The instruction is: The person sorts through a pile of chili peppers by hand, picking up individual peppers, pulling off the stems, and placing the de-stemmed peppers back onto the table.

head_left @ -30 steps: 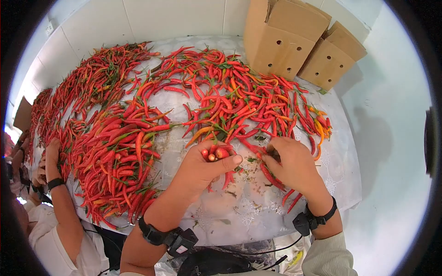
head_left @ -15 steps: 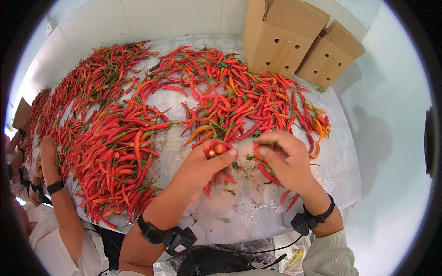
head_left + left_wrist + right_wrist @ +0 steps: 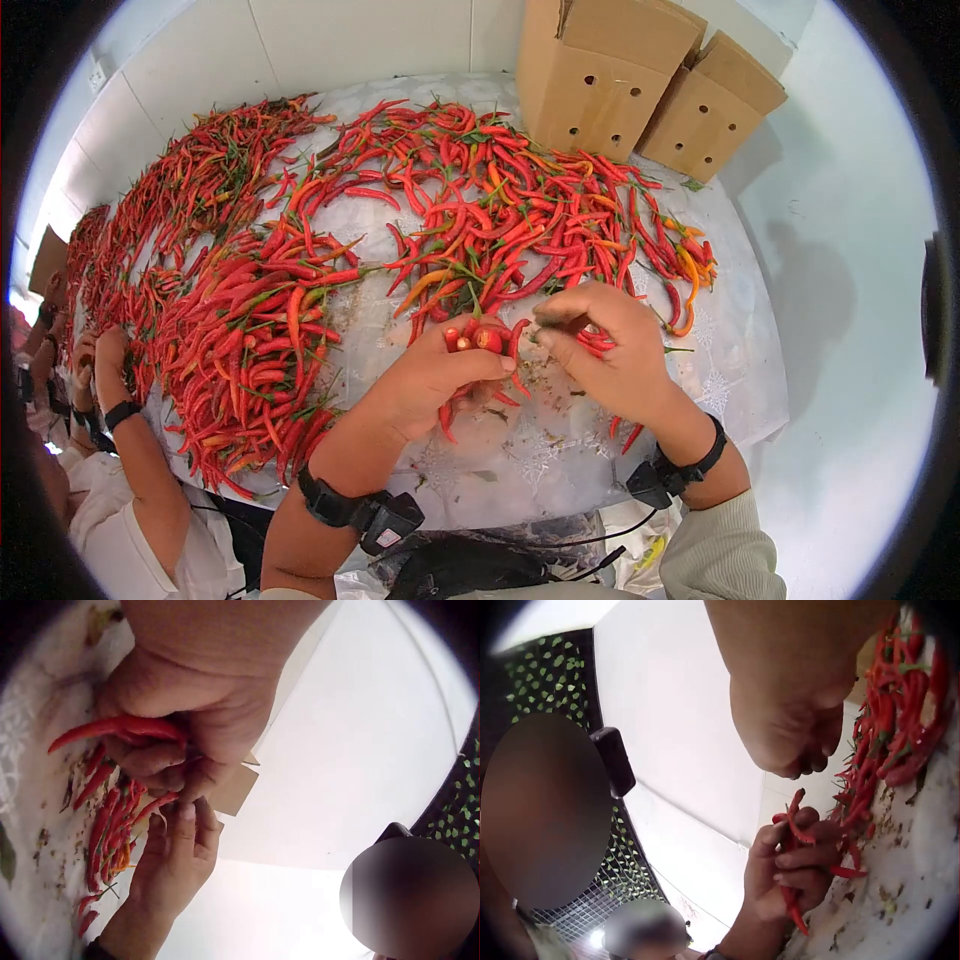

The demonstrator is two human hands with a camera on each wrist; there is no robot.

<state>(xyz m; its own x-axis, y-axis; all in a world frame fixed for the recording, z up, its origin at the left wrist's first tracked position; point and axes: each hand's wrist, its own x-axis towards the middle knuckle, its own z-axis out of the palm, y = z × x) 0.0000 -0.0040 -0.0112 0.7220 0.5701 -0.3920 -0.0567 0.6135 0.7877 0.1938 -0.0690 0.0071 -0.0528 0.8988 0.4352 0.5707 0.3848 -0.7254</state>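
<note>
My left hand (image 3: 425, 375) grips a small bunch of red chillies (image 3: 488, 340), blunt ends up under the thumb. One curved chilli (image 3: 516, 338) stands at the bunch's right side. In the left wrist view, a long chilli (image 3: 112, 729) sticks out of the left hand (image 3: 202, 705). Just right of the bunch, my right hand (image 3: 620, 365) has thumb and forefinger bent together around what looks like a small green bit. The right wrist view shows a narrow gap between the right hand (image 3: 787, 731) and the chillies in the left hand (image 3: 769, 874).
Chilli heaps (image 3: 250, 350) cover the left side of the white-covered table (image 3: 560, 480), with more chillies (image 3: 480, 210) behind my hands. Cardboard boxes (image 3: 600, 90) stand at the back right. Another person's arm (image 3: 145, 450) reaches in at the left. Stem scraps lie near my hands.
My right hand took hold of a chilli and has moved left to the bunch; that curved chilli now stands with the others in my left hand. The view has shifted slightly.
</note>
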